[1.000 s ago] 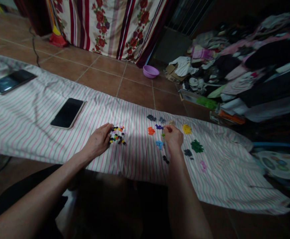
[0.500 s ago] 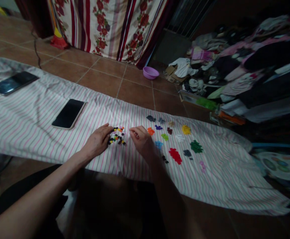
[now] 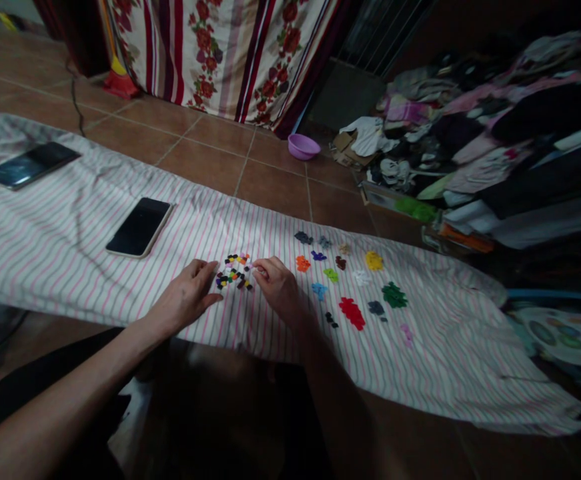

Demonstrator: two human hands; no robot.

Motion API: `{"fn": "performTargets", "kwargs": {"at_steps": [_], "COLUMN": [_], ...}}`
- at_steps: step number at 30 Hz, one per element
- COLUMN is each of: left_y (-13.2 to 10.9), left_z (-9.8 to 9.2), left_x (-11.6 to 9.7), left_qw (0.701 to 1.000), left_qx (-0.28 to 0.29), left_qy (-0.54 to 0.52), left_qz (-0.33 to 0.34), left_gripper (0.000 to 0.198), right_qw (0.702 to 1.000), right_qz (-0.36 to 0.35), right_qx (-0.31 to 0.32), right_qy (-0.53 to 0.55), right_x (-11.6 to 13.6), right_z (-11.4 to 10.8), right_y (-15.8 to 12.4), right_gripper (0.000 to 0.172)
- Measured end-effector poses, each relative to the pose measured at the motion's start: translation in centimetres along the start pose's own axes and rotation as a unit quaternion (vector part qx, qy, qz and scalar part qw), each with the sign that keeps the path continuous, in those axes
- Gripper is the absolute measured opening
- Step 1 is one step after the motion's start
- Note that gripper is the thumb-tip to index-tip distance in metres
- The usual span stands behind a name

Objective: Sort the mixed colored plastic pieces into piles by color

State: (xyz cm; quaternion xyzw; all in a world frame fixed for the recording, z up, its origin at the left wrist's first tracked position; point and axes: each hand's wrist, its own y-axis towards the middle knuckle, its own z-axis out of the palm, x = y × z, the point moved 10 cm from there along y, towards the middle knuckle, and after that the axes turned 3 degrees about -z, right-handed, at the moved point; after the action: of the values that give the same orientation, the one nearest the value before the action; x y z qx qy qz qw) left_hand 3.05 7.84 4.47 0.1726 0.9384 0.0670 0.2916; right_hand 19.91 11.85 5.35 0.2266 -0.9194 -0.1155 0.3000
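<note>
Striped cloth (image 3: 60,260) w/ phone (image 3: 139,227), tablet (image 3: 29,165), mixed pieces (image 3: 234,271) & sorted colour piles (image 3: 352,312).

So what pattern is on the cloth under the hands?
The cloth is white with thin pink and grey stripes; the head view shows it best.

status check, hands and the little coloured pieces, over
Left hand open, flat beside mixed pile. Right hand fingertips pinched at pile's edge, grip unclear. Sorted colour piles to its right, nothing between.
</note>
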Motion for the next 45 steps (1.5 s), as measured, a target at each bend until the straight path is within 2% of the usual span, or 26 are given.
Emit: {"fn": "performTargets", "kwargs": {"at_steps": [3, 9, 20, 28, 37, 45], "left_y": [0.6, 1.9, 3.6, 3.9, 3.9, 3.8], "left_z": [0.7, 1.0, 0.5, 0.6, 0.5, 0.5], "left_x": [0.3, 0.2, 0.4, 0.3, 0.2, 0.2], "left_qw": [0.999, 0.997, 0.991, 0.988, 0.985, 0.984], "left_qx": [0.003, -0.027, -0.068, -0.065, -0.074, -0.080], "left_qy": [-0.026, -0.065, -0.075, -0.051, -0.024, -0.024], "left_qz": [-0.024, -0.033, -0.083, -0.134, -0.154, -0.156], "left_gripper": [0.046, 0.039, 0.033, 0.034, 0.034, 0.033], "right_qw": [1.000, 1.000, 1.000, 0.999, 0.999, 0.999], "right_qz": [0.007, 0.008, 0.015, 0.023, 0.010, 0.016], "right_qx": [0.002, -0.006, -0.020, -0.032, -0.034, -0.031], "right_qy": [-0.003, -0.016, -0.004, 0.021, 0.020, 0.010], "right_x": [0.0, -0.1, -0.3, -0.6, 0.1, -0.3], "right_z": [0.4, 0.8, 0.4, 0.1, -0.3, -0.8], "right_y": [0.3, 0.8, 0.7, 0.2, -0.2, -1.0], "right_gripper": [0.016, 0.013, 0.009, 0.014, 0.018, 0.017]}}
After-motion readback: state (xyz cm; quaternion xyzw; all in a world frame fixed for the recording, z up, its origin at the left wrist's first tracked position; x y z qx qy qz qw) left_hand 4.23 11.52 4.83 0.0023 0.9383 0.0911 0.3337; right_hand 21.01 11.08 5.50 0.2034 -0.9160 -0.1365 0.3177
